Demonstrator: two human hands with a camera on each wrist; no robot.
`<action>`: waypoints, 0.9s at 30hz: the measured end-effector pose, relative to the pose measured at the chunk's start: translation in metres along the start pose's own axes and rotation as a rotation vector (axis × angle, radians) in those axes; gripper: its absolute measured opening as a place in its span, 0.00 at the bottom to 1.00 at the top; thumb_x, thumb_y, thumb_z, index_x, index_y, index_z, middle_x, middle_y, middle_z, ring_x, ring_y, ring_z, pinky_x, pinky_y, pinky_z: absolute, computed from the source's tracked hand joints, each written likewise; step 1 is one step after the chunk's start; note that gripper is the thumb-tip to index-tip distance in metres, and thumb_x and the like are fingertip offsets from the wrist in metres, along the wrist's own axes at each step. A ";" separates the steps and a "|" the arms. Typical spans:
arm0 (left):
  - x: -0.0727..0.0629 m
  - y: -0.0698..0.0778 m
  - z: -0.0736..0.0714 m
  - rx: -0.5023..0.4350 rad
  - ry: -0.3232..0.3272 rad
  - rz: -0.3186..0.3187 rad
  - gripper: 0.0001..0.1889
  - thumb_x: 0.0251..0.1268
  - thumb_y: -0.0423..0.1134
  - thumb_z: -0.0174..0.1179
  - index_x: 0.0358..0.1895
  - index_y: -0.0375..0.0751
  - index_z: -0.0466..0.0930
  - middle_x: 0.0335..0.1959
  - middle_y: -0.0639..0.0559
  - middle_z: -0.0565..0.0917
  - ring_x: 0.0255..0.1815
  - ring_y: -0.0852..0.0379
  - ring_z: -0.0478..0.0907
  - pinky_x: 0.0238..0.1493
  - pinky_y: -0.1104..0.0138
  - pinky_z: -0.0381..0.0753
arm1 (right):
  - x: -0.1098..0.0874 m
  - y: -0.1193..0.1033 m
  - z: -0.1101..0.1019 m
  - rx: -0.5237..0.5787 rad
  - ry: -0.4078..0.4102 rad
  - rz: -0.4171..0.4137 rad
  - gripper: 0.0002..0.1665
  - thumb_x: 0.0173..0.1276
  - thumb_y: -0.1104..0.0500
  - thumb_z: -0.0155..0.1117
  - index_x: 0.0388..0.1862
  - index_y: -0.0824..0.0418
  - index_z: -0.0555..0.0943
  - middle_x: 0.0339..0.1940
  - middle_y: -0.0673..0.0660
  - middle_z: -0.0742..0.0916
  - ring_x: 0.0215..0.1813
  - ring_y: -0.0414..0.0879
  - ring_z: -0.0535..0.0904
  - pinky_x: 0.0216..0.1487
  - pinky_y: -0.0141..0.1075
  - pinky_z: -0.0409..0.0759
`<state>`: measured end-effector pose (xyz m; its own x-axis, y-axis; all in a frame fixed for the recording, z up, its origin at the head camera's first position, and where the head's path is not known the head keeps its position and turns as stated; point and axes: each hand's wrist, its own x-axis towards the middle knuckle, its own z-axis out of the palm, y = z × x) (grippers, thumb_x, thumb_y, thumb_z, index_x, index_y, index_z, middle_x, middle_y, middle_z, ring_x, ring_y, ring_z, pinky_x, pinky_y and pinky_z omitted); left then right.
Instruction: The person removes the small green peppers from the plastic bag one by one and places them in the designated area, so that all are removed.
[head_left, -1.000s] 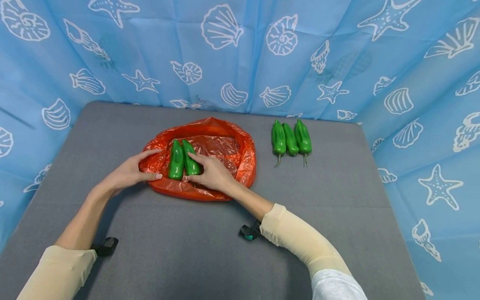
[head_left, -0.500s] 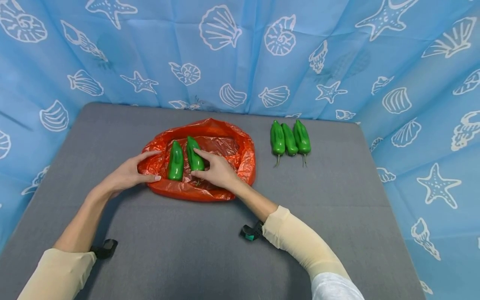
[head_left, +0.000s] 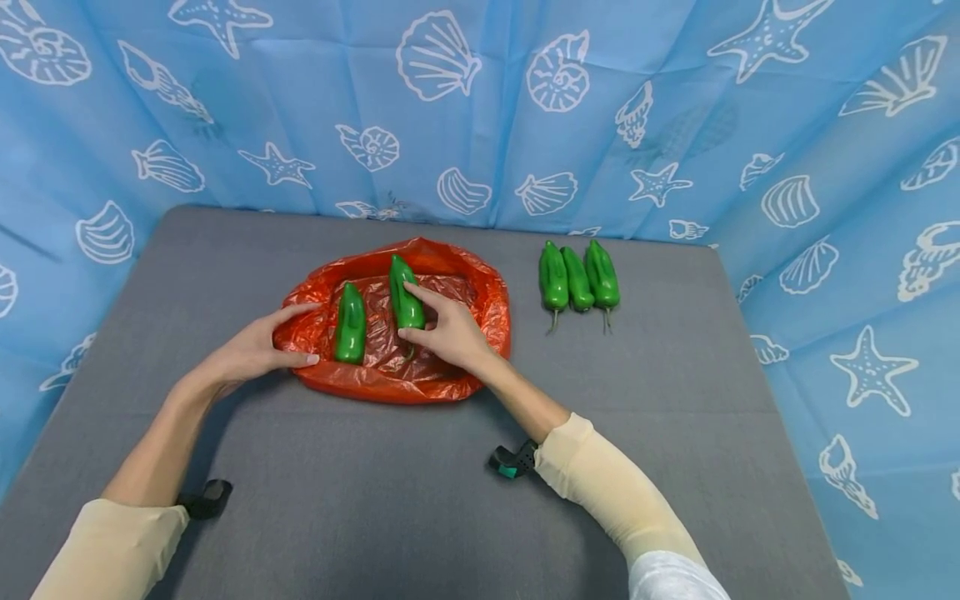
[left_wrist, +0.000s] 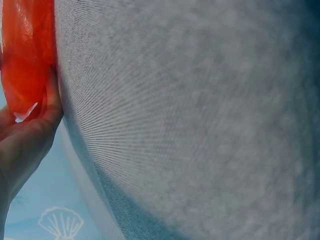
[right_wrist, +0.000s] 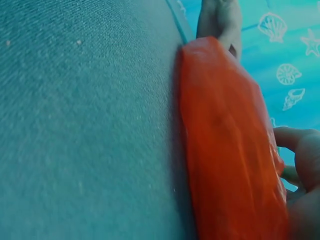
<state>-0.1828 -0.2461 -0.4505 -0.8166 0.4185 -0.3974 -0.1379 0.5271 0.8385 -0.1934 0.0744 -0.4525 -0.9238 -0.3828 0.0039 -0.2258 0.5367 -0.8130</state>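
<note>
The right hand pinches a green pepper between its thumb and fingers, inside the open top of the red bag. The pepper leans a little, with its thin stem toward the bag's near side. It is hard to tell if it touches the bag's bottom. The left hand curls its thumb and fingers round the left end of the bag and holds it. A second green pepper lies in the bag, near that left end, apart from the pinched one. Three more green peppers lie side by side to the right of the bag. Under the bag is a gray table. Behind the bag hangs a blue curtain with white shells and starfish.
</note>
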 end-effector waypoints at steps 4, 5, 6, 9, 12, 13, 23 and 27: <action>0.000 -0.001 -0.001 0.026 0.003 0.016 0.47 0.63 0.48 0.69 0.80 0.49 0.49 0.78 0.29 0.46 0.75 0.28 0.46 0.68 0.33 0.51 | -0.003 0.002 -0.007 -0.002 0.026 0.008 0.43 0.63 0.53 0.75 0.75 0.49 0.68 0.62 0.58 0.81 0.40 0.45 0.81 0.41 0.33 0.79; 0.000 -0.001 -0.001 0.033 0.003 0.021 0.47 0.63 0.48 0.69 0.80 0.48 0.49 0.78 0.29 0.47 0.75 0.28 0.47 0.68 0.33 0.52 | -0.004 0.003 -0.008 -0.003 0.029 0.010 0.42 0.63 0.53 0.74 0.75 0.49 0.68 0.62 0.57 0.81 0.42 0.45 0.81 0.42 0.33 0.79; -0.001 -0.001 -0.001 0.040 0.005 0.024 0.47 0.63 0.48 0.68 0.80 0.48 0.49 0.77 0.29 0.47 0.75 0.28 0.48 0.68 0.33 0.53 | -0.005 0.003 -0.009 -0.004 0.031 0.012 0.42 0.63 0.53 0.74 0.75 0.49 0.69 0.63 0.57 0.81 0.44 0.45 0.81 0.43 0.34 0.79; -0.001 -0.002 0.000 0.052 0.008 0.027 0.48 0.63 0.48 0.69 0.80 0.46 0.49 0.77 0.28 0.48 0.75 0.28 0.49 0.68 0.33 0.55 | -0.010 0.004 -0.013 0.015 0.034 0.024 0.42 0.63 0.53 0.74 0.75 0.48 0.69 0.67 0.56 0.79 0.43 0.45 0.81 0.41 0.34 0.80; 0.000 0.000 0.000 0.051 0.009 0.014 0.48 0.63 0.49 0.69 0.80 0.46 0.48 0.77 0.28 0.47 0.75 0.28 0.48 0.68 0.33 0.54 | -0.014 0.004 -0.019 0.051 0.043 0.027 0.41 0.63 0.55 0.74 0.75 0.48 0.69 0.67 0.57 0.78 0.38 0.47 0.82 0.35 0.34 0.81; 0.000 0.000 0.000 0.049 0.008 0.013 0.48 0.63 0.49 0.69 0.80 0.46 0.48 0.77 0.28 0.47 0.75 0.28 0.48 0.68 0.33 0.54 | -0.016 0.005 -0.022 0.062 0.046 0.026 0.41 0.63 0.55 0.73 0.75 0.48 0.69 0.67 0.57 0.78 0.37 0.47 0.82 0.33 0.34 0.81; 0.000 0.000 0.000 0.042 0.007 0.011 0.48 0.63 0.49 0.69 0.80 0.44 0.48 0.77 0.27 0.46 0.75 0.27 0.46 0.69 0.33 0.51 | -0.026 0.012 -0.040 0.061 0.092 0.001 0.40 0.63 0.58 0.73 0.73 0.48 0.71 0.68 0.55 0.77 0.44 0.46 0.80 0.42 0.35 0.79; -0.001 0.000 0.001 0.040 0.007 0.011 0.48 0.63 0.49 0.69 0.80 0.44 0.48 0.77 0.27 0.46 0.75 0.27 0.46 0.69 0.33 0.51 | -0.031 0.015 -0.045 0.078 0.105 0.000 0.40 0.63 0.60 0.72 0.73 0.47 0.71 0.66 0.55 0.79 0.43 0.45 0.82 0.43 0.36 0.80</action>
<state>-0.1819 -0.2461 -0.4508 -0.8218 0.4198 -0.3853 -0.1060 0.5518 0.8272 -0.1820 0.1286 -0.4387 -0.9520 -0.2999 0.0616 -0.2049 0.4747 -0.8560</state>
